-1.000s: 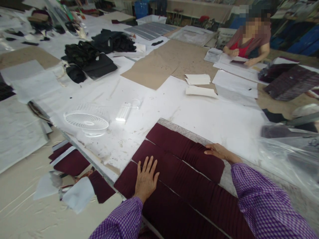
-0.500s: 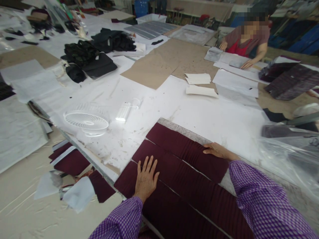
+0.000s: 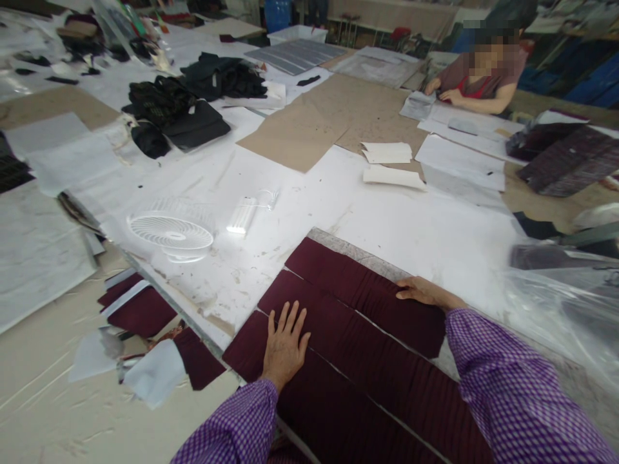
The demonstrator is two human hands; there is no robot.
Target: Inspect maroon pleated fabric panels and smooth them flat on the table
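Note:
Three rows of dark maroon fabric panels [image 3: 358, 335] lie side by side on a grey speckled board [image 3: 362, 251], with narrow pale gaps between the rows. The right-hand parts of the rows show many fine overlapping edges. My left hand [image 3: 285, 345] rests flat on the left part of the panels, fingers spread, across the gap between the middle and near rows. My right hand [image 3: 425, 291] lies on the outer edge of the far row, its fingers stretched out and close together. Purple checked sleeves cover both forearms.
A white fan [image 3: 171, 233] and a white power strip [image 3: 242, 216] stand on the white table left of the panels. Maroon scraps [image 3: 140, 312] lie lower left. Black garments [image 3: 193, 116] and brown paper [image 3: 300, 132] lie farther back. A co-worker [image 3: 483, 84] leans over the table's far right.
My hands stay in the same places on the panels. The co-worker's hands have come closer together over the grey pieces. The view has shifted very slightly.

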